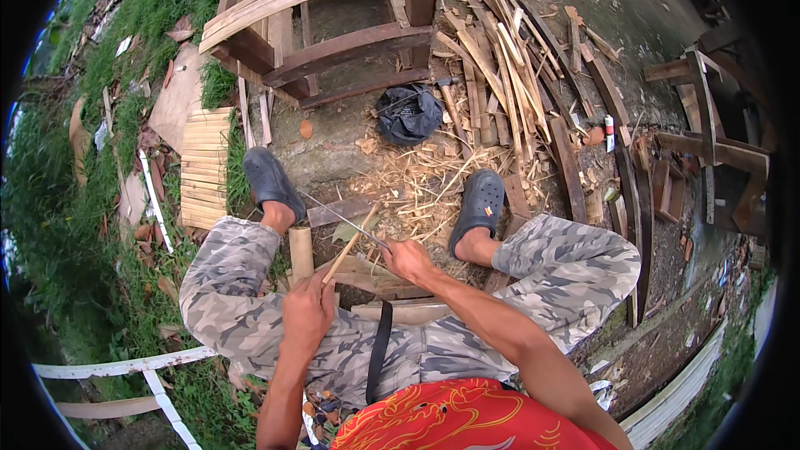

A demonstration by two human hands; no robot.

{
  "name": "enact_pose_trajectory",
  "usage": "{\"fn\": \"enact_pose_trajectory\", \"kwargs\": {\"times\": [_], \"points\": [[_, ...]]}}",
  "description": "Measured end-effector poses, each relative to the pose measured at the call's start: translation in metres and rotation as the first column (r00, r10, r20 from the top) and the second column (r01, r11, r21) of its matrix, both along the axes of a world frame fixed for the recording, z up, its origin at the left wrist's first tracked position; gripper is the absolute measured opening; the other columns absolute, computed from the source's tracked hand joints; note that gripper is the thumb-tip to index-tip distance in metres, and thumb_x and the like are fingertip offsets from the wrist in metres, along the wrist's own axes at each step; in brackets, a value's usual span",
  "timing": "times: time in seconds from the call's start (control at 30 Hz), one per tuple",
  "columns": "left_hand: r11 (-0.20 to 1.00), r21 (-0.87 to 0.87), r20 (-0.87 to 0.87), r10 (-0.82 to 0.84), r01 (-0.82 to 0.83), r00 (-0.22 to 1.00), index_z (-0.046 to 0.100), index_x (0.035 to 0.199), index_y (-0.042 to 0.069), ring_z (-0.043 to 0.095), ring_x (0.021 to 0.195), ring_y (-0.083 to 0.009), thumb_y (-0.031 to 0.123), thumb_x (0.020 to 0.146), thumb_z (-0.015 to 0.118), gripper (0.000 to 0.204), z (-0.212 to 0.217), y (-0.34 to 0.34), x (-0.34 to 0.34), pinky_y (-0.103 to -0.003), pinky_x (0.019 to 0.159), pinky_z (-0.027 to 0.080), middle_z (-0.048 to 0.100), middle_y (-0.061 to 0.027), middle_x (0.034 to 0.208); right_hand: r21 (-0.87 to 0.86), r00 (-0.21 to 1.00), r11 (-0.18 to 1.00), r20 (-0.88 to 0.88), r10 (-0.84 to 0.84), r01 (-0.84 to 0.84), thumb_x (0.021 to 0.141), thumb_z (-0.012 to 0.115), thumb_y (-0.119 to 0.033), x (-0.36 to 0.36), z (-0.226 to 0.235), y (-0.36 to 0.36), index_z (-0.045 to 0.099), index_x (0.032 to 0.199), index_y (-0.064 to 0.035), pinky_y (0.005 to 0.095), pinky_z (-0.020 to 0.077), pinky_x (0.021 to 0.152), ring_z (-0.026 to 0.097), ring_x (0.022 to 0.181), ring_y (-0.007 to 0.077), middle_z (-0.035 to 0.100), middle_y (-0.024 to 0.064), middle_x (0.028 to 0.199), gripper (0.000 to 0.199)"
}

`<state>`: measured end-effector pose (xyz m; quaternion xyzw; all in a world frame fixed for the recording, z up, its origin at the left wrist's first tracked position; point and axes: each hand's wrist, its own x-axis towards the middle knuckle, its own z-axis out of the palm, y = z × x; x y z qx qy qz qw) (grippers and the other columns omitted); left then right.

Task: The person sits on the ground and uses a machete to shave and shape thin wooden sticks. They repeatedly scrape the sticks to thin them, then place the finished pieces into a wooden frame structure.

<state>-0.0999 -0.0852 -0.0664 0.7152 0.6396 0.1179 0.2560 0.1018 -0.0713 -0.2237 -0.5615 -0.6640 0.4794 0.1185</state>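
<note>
I sit low with both knees spread, in camouflage trousers and dark clogs. My left hand [307, 310] is closed around the lower end of a thin bamboo stick [350, 243] that slants up and to the right. My right hand [406, 258] grips the handle of a long thin knife [342, 217], whose blade runs up to the left and crosses the stick near its upper end. A short bamboo tube [300, 254] stands by my left knee. Shavings [417, 187] lie between my feet.
A wooden frame bench [333, 25] stands ahead, with a dark bag [408, 112] below it. Split bamboo strips [500, 75] are piled at the upper right, wooden frames [708, 142] at the far right. A slatted bamboo panel [204, 167] lies left on the grass.
</note>
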Motion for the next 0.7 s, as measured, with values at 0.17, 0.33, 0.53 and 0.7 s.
{"fn": "enact_pose_trajectory", "kwargs": {"times": [0.17, 0.33, 0.53, 0.7], "points": [[1.0, -0.004, -0.027, 0.015, -0.015, 1.0, 0.068, 0.109, -0.001, 0.065, 0.077, -0.0435, 0.009, 0.092, 0.066, 0.02, 0.0, 0.0, -0.001, -0.049, 0.066, 0.05, 0.067, -0.0236, 0.084, 0.063, 0.996, 0.995, -0.027, 0.08, -0.078, 0.099, 0.052, -0.025, 0.004, -0.009, 0.008, 0.061, 0.103, 0.0004, 0.0557, 0.0544, 0.062, 0.066, 0.065, 0.0476, 0.063, 0.0278, 0.066, 0.027], [1.0, -0.006, -0.026, 0.018, -0.018, 0.999, 0.068, 0.109, -0.002, 0.065, 0.075, -0.0444, 0.008, 0.093, 0.065, 0.019, -0.001, -0.002, -0.002, -0.05, 0.065, 0.051, 0.067, -0.0243, 0.084, -0.012, 0.989, 1.0, 0.149, -0.001, 0.003, 0.097, 0.053, -0.024, 0.009, -0.016, 0.011, 0.062, 0.106, 0.0011, 0.0547, 0.0549, 0.062, 0.067, 0.066, 0.0463, 0.067, 0.027, 0.071, 0.029], [0.997, -0.013, -0.008, 0.081, -0.081, 0.997, 0.068, 0.108, -0.002, 0.065, 0.074, -0.0453, 0.01, 0.094, 0.065, 0.019, -0.004, -0.001, -0.008, -0.051, 0.064, 0.051, 0.067, -0.025, 0.082, -0.068, 0.993, 0.997, 0.107, 0.042, -0.035, 0.095, 0.053, -0.022, 0.013, -0.038, 0.019, 0.063, 0.098, 0.0009, 0.0552, 0.0551, 0.066, 0.067, 0.07, 0.0471, 0.067, 0.0268, 0.072, 0.026], [0.997, -0.022, -0.055, 0.072, -0.074, 0.996, 0.069, 0.106, -0.003, 0.066, 0.075, -0.0459, 0.011, 0.095, 0.064, 0.018, -0.003, 0.003, -0.008, -0.05, 0.064, 0.051, 0.068, -0.0259, 0.082, 0.036, 0.992, 0.994, 0.073, 0.099, -0.102, 0.095, 0.053, -0.023, 0.019, -0.058, 0.023, 0.063, 0.1, 0.0003, 0.0557, 0.0544, 0.065, 0.066, 0.069, 0.0476, 0.066, 0.0267, 0.07, 0.026]]}}
